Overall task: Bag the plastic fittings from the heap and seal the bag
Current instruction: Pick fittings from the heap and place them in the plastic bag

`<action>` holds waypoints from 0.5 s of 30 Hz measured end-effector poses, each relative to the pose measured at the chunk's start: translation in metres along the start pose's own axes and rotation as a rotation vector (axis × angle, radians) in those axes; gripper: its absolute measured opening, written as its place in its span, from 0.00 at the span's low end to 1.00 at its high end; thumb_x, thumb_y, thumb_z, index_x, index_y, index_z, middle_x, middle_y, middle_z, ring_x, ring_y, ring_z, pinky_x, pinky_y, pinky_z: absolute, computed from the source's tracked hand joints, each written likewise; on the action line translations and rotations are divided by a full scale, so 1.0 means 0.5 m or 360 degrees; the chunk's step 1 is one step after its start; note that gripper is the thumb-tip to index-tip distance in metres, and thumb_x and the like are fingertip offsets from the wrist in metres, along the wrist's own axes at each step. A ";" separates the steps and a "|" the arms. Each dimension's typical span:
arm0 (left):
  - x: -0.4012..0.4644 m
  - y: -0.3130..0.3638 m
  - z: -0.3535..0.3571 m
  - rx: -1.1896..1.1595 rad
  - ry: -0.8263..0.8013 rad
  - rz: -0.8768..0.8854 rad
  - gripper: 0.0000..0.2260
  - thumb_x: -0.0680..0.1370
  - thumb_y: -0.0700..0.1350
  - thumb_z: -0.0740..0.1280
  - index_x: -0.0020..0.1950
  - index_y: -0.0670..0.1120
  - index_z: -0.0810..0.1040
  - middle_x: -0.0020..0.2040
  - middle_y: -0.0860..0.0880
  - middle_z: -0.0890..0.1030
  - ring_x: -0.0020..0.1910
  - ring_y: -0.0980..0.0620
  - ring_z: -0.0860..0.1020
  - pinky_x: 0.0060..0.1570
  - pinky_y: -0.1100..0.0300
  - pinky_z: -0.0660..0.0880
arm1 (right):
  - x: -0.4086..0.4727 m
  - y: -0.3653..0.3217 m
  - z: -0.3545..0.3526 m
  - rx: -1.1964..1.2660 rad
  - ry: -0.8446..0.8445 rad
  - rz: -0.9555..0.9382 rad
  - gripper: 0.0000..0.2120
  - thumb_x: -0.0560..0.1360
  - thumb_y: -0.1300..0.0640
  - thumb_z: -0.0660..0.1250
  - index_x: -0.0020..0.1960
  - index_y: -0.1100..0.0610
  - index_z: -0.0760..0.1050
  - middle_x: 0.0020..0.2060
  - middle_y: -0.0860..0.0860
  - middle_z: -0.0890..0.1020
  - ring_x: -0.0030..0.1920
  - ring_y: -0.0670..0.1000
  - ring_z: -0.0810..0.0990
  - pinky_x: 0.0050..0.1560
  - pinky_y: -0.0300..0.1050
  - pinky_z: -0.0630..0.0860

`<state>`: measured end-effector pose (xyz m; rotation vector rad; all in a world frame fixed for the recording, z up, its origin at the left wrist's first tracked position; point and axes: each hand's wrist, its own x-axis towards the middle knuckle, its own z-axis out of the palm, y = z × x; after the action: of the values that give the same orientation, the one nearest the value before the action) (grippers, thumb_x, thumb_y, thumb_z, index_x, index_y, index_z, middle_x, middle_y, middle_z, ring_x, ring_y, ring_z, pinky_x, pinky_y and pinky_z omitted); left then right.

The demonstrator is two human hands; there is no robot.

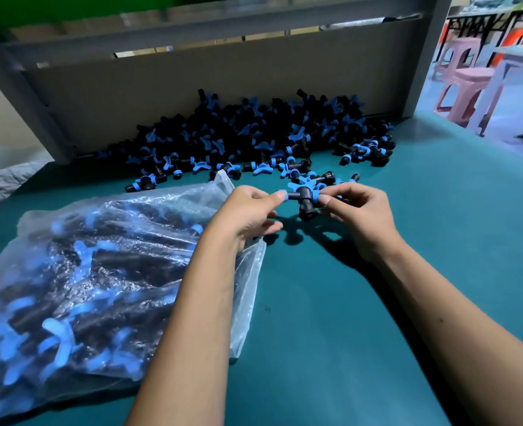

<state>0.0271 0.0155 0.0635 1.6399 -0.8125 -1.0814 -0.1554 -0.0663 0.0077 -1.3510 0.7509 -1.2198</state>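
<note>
Left hand (248,215) and right hand (357,218) pinch fitting (304,202) between them.

Operator: What I see of my rig is two forearms, both bare to the bottom of the frame.

Second: Sleeves, gloves?

Operator: None in view. Left hand (248,215) bare, short trimmed nails. Right hand (363,219) bare, likewise. No rings, watch or bands on either wrist.
</note>
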 end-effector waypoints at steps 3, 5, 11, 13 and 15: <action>-0.004 0.001 0.001 -0.0181 0.0008 0.0097 0.05 0.77 0.33 0.73 0.51 0.36 0.80 0.50 0.34 0.81 0.37 0.43 0.85 0.40 0.58 0.84 | -0.002 0.001 0.001 -0.0002 -0.0089 0.0010 0.03 0.70 0.62 0.78 0.41 0.57 0.85 0.38 0.54 0.86 0.38 0.51 0.83 0.45 0.40 0.80; -0.006 0.001 0.003 -0.0155 0.0036 0.0165 0.07 0.74 0.29 0.74 0.48 0.37 0.80 0.49 0.34 0.82 0.35 0.44 0.86 0.38 0.60 0.83 | -0.003 -0.001 0.004 0.0086 -0.0139 0.0046 0.06 0.68 0.62 0.79 0.42 0.58 0.83 0.40 0.55 0.85 0.39 0.51 0.83 0.47 0.42 0.81; -0.005 -0.008 0.013 0.0097 0.0090 0.0198 0.09 0.71 0.28 0.77 0.43 0.41 0.82 0.40 0.39 0.84 0.38 0.44 0.86 0.47 0.53 0.84 | -0.007 -0.006 0.011 0.0136 -0.0304 0.0066 0.11 0.67 0.59 0.79 0.47 0.59 0.84 0.42 0.58 0.86 0.42 0.53 0.84 0.50 0.43 0.82; -0.003 -0.009 0.012 0.0082 0.0074 0.0200 0.10 0.71 0.28 0.76 0.44 0.40 0.82 0.40 0.38 0.84 0.40 0.43 0.87 0.49 0.53 0.84 | -0.008 -0.004 0.012 0.0059 -0.0313 0.0059 0.09 0.69 0.60 0.79 0.47 0.59 0.84 0.42 0.57 0.86 0.42 0.52 0.83 0.48 0.42 0.81; -0.002 -0.008 0.011 0.0069 0.0076 0.0193 0.09 0.72 0.27 0.75 0.45 0.39 0.82 0.40 0.39 0.83 0.37 0.45 0.86 0.47 0.55 0.85 | -0.007 0.000 0.014 -0.0047 -0.0271 0.0052 0.08 0.69 0.61 0.79 0.47 0.60 0.84 0.40 0.55 0.86 0.39 0.50 0.83 0.45 0.41 0.80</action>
<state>0.0217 0.0158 0.0592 1.6244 -0.8977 -0.9425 -0.1495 -0.0610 0.0077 -1.4415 0.6698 -1.0564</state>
